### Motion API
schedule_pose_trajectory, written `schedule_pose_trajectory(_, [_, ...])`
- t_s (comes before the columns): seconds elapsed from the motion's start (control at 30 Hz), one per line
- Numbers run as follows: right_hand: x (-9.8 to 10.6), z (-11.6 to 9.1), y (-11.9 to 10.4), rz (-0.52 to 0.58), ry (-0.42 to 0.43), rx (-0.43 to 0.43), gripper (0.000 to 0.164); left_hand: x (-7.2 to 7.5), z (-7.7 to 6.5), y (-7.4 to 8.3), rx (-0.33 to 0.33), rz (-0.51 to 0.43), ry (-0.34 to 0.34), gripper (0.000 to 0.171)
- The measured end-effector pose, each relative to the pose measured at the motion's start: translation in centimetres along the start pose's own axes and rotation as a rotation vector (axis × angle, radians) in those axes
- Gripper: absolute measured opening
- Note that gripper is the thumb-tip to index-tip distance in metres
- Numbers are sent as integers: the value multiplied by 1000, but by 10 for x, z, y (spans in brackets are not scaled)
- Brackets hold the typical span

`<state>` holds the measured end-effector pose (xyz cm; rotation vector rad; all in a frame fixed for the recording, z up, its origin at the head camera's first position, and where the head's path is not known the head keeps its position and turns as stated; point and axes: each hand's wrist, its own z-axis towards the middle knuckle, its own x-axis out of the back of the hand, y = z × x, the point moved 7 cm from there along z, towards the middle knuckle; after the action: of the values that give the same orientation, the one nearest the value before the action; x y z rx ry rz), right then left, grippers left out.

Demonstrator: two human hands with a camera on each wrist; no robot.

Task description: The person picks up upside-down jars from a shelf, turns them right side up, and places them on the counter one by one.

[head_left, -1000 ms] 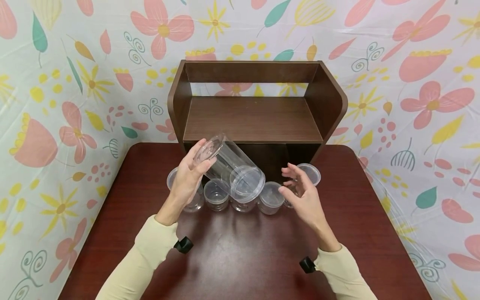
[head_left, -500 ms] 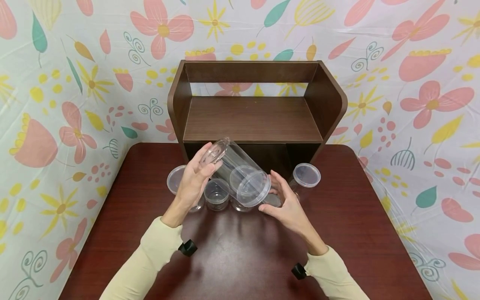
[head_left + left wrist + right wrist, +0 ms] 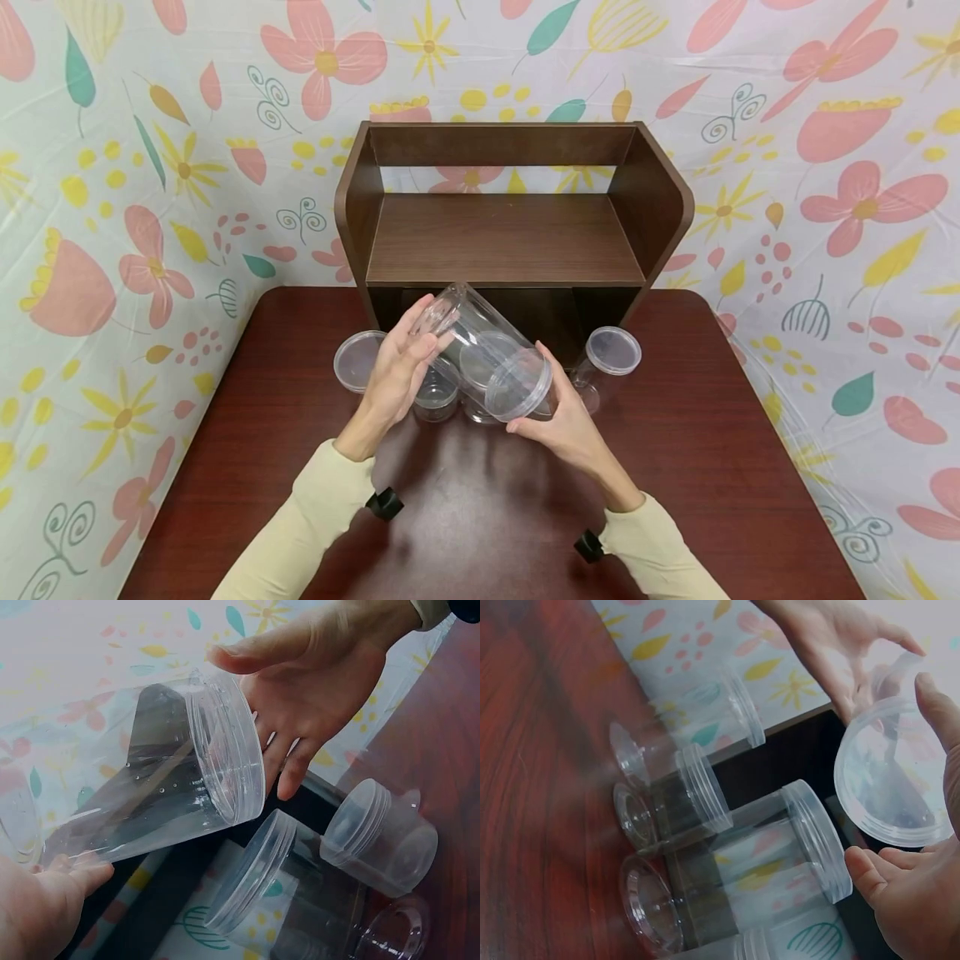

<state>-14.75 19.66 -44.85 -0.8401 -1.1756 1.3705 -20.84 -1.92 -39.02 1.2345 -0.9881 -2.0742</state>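
Note:
A tall clear plastic jar (image 3: 480, 329) with a translucent lid (image 3: 519, 385) is held tilted above the table, lid end down to the right. My left hand (image 3: 393, 358) grips it near its base, thumb in front. At the lid end is my right hand (image 3: 566, 421), thumb and fingers set round the rim. In the right wrist view the lid (image 3: 892, 780) lies between the right thumb (image 3: 939, 716) and fingers. The left wrist view shows the right hand's palm (image 3: 330, 697) facing the lid (image 3: 232, 750), with the thumb at its upper rim.
Behind and below stands a row of lidded clear jars, including a wide one (image 3: 358, 362) at left, a short one (image 3: 435, 396) and a taller one (image 3: 613, 352) at right. A dark brown shelf unit (image 3: 502, 237) stands behind on the reddish-brown table (image 3: 480, 517).
My right hand has moved left from beside the jar to its lid and now spans the rim. My left hand has carried the jar slightly right and down.

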Motion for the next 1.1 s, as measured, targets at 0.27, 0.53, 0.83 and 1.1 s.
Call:
schedule_pose_trajectory(0.27, [-4, 1, -3, 20, 23, 52, 119, 3, -2, -6, -10, -42, 17, 115])
schedule_pose_trajectory(0.53, [-6, 1, -4, 64, 34, 69, 111, 4, -4, -10, -16, -46, 29, 100])
schedule_pose_trajectory(0.83, [-5, 0, -6, 147, 54, 73, 104, 8, -6, -13, 23, 15, 32, 99])
schedule_pose_trajectory(1.1, [1, -2, -12, 204, 70, 102, 100, 12, -8, -11, 46, 182, 28, 85])
